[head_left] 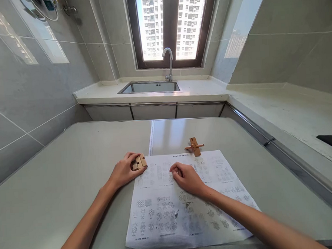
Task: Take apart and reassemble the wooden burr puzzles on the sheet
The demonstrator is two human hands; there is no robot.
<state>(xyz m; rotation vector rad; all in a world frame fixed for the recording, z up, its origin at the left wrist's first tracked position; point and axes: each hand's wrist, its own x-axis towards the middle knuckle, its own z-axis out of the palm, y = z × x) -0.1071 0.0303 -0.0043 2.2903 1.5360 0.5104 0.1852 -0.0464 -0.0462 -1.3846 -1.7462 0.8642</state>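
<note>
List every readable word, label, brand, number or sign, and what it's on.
Nothing reads with certainty.
Printed sheet, heading: dark characters, too small to read.
Same sheet, captions among the diagrams: too small or blurred.
Wooden cross-shaped piece: dark curved mark, can't tell if it's a character.
Sink, inner wall: small dark marks, can't tell if they're lettering.
Wooden block in left hand: no text visible.

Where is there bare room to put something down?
Bare: the table between left tiled wall and left arm; also between paper and metal rail. Crowded: around the paper's top, with left hand, right hand, wooden block, wooden cross.
</note>
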